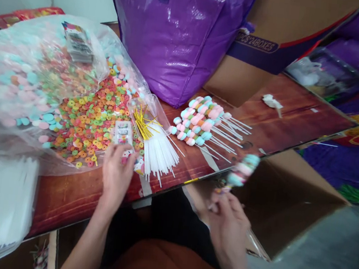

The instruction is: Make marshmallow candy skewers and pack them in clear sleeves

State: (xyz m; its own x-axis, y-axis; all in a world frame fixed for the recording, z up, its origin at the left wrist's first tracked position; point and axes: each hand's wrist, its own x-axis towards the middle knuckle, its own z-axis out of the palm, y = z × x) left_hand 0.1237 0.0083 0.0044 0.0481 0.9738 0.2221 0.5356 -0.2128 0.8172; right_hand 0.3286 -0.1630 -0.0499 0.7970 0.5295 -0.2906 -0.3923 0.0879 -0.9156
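My right hand [229, 221] pinches a bagged marshmallow candy skewer [243, 170] by its lower end, above an open cardboard box beyond the table edge. Blue, pink and white pieces show through the wrap, blurred by motion. On the table my left hand [117, 175] reaches over small printed cards [139, 164], fingers curved and apart. A small stack of printed labels [123, 133] lies just past its fingertips. Beside it are gold twist ties [143, 123] and a fan of white sticks [160, 156]. Unwrapped marshmallow skewers [197, 121] lie piled farther right.
A large clear bag [7, 65] of marshmallows and ring gummies [93, 115] covers the table's left. White sleeves [3, 204] hang at the front left corner. A purple bag [181, 34] and a carton [258, 48] stand behind. The open box [298, 201] sits below right.
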